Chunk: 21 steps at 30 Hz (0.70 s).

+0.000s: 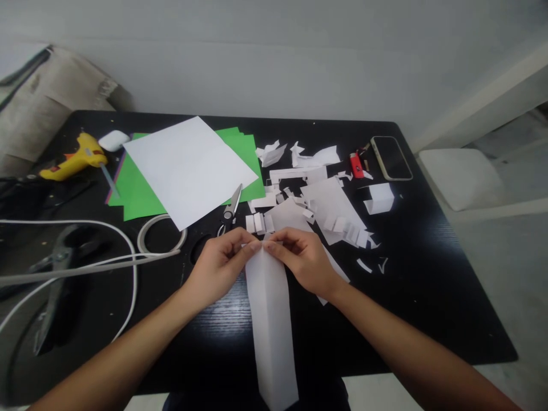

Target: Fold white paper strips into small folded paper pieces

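Note:
A long white paper strip (272, 331) with a lengthwise crease hangs toward me over the table's front edge. At its far end, my left hand (226, 260) pinches the left corner between thumb and fingers. My right hand (303, 257) pinches the same end just right of the crease, the two thumbs almost touching. Just beyond my left hand lie black-handled scissors (231, 210), their blades pointing away. Small folded paper pieces (258, 222) sit right behind my fingertips, among scattered white paper scraps (334, 202).
White paper (192, 171) lies over green sheets (143, 197) at the back left. A yellow glue gun (77, 158) and white cables (132, 274) occupy the left side. At the back right are a phone (391, 158), a red lighter-like object (355, 165) and a folded paper piece (380, 198).

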Motion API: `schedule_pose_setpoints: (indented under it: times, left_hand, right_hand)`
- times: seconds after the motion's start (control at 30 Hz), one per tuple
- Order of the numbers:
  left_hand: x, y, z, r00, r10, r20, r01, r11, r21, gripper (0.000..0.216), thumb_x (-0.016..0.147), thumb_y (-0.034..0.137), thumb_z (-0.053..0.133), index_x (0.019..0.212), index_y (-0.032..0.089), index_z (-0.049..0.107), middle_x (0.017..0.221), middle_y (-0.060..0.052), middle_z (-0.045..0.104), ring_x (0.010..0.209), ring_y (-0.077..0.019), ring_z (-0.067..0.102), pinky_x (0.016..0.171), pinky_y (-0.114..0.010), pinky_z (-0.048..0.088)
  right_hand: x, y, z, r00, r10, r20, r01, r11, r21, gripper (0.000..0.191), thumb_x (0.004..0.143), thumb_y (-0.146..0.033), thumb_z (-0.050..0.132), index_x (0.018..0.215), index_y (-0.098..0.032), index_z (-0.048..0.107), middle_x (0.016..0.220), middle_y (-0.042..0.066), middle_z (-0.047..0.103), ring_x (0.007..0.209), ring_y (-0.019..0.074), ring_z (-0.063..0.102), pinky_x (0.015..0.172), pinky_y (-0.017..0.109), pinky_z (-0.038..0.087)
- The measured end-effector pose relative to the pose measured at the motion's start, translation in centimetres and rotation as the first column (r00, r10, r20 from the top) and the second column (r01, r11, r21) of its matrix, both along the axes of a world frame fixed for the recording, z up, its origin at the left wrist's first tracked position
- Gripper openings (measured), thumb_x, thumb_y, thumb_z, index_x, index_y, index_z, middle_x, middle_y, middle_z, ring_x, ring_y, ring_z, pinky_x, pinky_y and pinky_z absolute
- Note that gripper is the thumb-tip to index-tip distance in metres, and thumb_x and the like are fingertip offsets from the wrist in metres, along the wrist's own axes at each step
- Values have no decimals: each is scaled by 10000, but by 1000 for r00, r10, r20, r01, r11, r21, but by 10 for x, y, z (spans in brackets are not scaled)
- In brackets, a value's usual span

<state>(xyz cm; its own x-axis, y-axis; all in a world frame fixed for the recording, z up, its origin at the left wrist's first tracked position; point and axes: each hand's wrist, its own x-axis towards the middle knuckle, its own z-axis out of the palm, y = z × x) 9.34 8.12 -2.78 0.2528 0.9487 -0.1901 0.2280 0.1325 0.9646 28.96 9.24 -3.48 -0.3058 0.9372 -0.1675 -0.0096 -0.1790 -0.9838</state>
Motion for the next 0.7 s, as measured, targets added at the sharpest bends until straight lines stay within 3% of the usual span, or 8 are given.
schedule_pose_setpoints:
  times: [0.7]
  left_hand:
    - [0, 0, -4, 993, 67, -101, -60, 996, 71, 306, 965, 447, 616, 843, 181, 704, 664, 7, 595, 570, -122, 469, 499, -231, 343]
  right_hand:
    - [-2, -2, -3, 993, -70, 96, 62, 995, 82, 233, 876, -446, 769, 871, -214, 748, 806, 28, 728, 741, 181, 656, 672, 299, 530]
